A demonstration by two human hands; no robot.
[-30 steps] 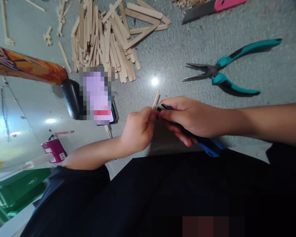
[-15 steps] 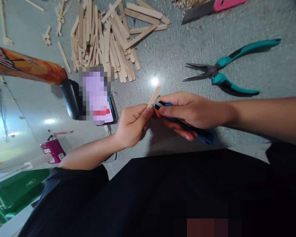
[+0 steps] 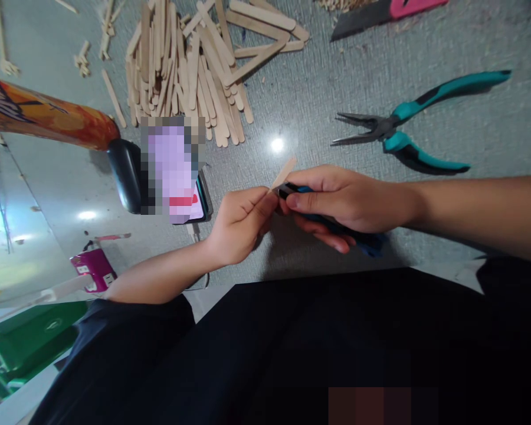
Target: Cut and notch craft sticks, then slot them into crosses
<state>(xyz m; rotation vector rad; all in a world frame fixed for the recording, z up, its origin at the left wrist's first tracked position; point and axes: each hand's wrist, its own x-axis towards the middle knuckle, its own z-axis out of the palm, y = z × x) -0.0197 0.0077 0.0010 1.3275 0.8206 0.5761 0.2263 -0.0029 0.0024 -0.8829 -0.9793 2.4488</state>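
Observation:
Low over the table, my left hand (image 3: 244,224) is closed, pinching the lower end of a wooden craft stick (image 3: 285,171) between thumb and fingers. The stick's rounded upper end points up and to the right. My right hand (image 3: 343,198) is wrapped round a blue utility knife (image 3: 307,189), its thumb lying along the handle. At the stick, just beside the left thumb, the knife's metal tip meets the wood. Fingers cover most of the handle and the stick's bottom end.
A heap of craft sticks (image 3: 194,77) lies at the back. Teal-handled needle-nose pliers (image 3: 384,127) lie open at right, below a pink-handled saw (image 3: 363,20). Leftward are an orange can (image 3: 48,112), a dark rounded case (image 3: 124,176), a phone (image 3: 197,206) and a purple power strip (image 3: 95,270).
The craft stick's upper end has leaned further right, and the knife tip sits closer against it. Both hands stay nearly in place; the view has shifted slightly.

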